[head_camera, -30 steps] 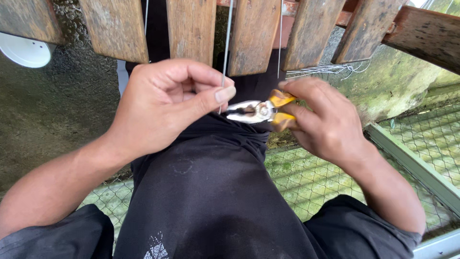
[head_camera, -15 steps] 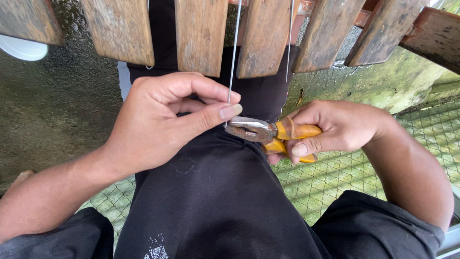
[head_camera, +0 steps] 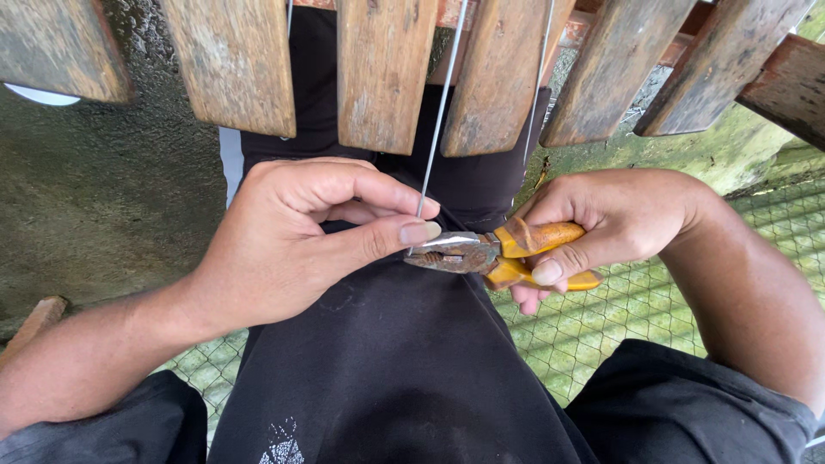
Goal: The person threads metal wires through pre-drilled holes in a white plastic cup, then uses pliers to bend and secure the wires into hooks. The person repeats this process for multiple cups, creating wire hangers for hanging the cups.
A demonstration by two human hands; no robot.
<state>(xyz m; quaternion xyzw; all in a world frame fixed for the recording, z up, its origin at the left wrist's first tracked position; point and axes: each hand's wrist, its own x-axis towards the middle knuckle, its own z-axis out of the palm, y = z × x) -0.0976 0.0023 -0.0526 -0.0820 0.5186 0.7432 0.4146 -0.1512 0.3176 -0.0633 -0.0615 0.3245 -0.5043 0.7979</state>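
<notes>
Two hands: left hand (head_camera: 284,241) is pinching one wire (head_camera: 436,129); right hand (head_camera: 601,223) is clenching one pliers (head_camera: 481,253).
Slats: six wooden slats (head_camera: 382,69) are hanging along the top edge.

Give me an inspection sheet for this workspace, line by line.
Surface: wire mesh over the ground, concrete to the left.
Job's things: thin wire hanging between wooden slats; rusty pliers with orange handles.
Clutter: white round object at the left edge.
Hands: left hand pinches the wire; right hand grips the pliers.
Cables: second wire beside the first.
Surroundings: mossy wall.
</notes>
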